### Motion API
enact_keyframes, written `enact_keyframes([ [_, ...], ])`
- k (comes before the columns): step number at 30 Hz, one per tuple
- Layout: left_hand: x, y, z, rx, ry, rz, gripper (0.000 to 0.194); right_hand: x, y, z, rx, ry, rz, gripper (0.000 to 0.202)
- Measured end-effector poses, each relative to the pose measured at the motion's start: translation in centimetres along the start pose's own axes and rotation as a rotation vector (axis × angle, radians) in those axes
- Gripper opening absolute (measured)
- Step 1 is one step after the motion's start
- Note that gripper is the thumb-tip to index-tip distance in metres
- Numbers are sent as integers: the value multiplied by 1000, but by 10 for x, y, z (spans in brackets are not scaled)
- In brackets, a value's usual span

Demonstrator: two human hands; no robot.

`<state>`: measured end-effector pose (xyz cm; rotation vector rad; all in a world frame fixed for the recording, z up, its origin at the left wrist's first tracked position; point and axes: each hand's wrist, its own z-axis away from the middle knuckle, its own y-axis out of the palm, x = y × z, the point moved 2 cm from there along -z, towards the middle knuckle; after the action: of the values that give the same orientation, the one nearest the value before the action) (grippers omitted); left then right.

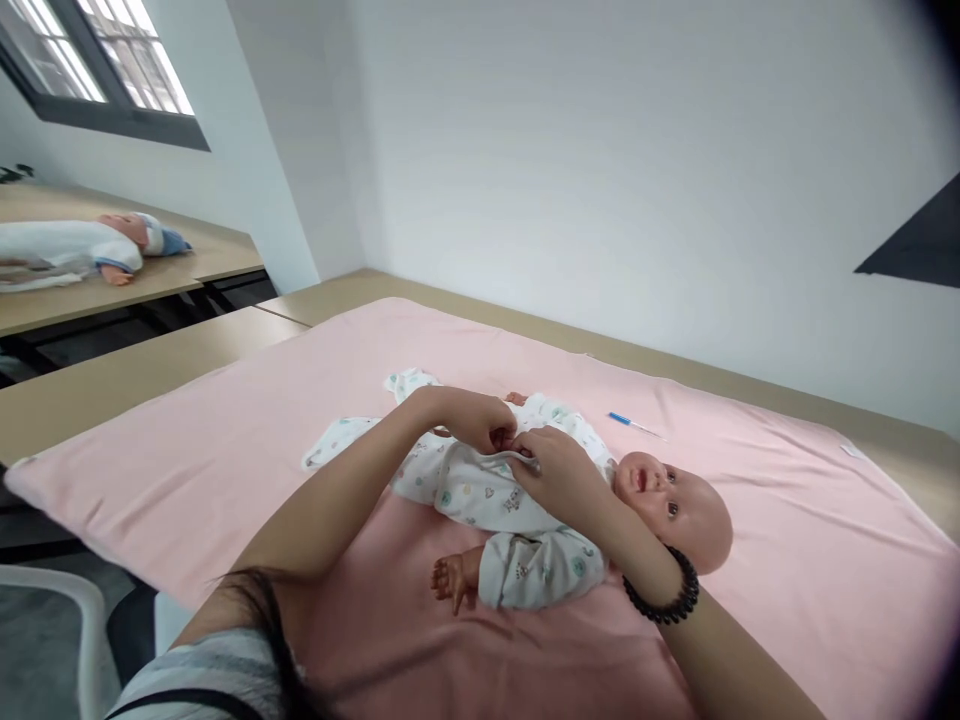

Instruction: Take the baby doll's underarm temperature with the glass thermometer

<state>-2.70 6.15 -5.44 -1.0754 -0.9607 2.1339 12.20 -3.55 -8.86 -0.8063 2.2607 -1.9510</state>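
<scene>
A baby doll lies on its back on the pink blanket, its head toward the right. It wears a white printed top and matching trousers. Over the doll's chest, my left hand has its fingers curled and pinched at the front edge of the top. Close beside it, my right hand grips the same cloth edge between thumb and fingers. The fastening under my fingertips is hidden. One doll hand sticks out of the near sleeve.
Beyond the doll lies a thin stick with a blue end, perhaps a thermometer. A second doll in white lies on another table at the far left. A white chair arm stands at lower left; a wall rises behind.
</scene>
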Motion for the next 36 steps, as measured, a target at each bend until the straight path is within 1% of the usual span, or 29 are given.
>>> enact_keyframes([
  [3,4,-1,-1,39,8,37,13,0,-1,0,9,25,-26,9],
  [10,8,-1,-2,41,-13,38,16,-4,7,-2,8,80,-104,5],
  [13,9,-1,-1,60,8,48,17,-3,10,-2,3,113,-133,5],
  [19,14,-3,-1,112,49,139,30,-1,12,-3,-38,192,-205,4],
  [22,13,-3,-2,130,59,148,36,-2,15,-4,-50,224,-254,6],
  [24,11,-2,-4,128,73,124,35,-5,17,-5,-56,247,-284,8],
  [26,10,-1,-6,117,82,101,29,-7,19,-5,-55,258,-309,7],
  [29,9,0,-7,101,66,94,24,-9,20,-5,-47,250,-335,6],
  [32,10,-1,-6,88,49,90,23,-9,20,-5,-54,251,-354,6],
  [36,10,-1,-4,89,59,109,23,-8,21,-5,-78,269,-373,6],
])
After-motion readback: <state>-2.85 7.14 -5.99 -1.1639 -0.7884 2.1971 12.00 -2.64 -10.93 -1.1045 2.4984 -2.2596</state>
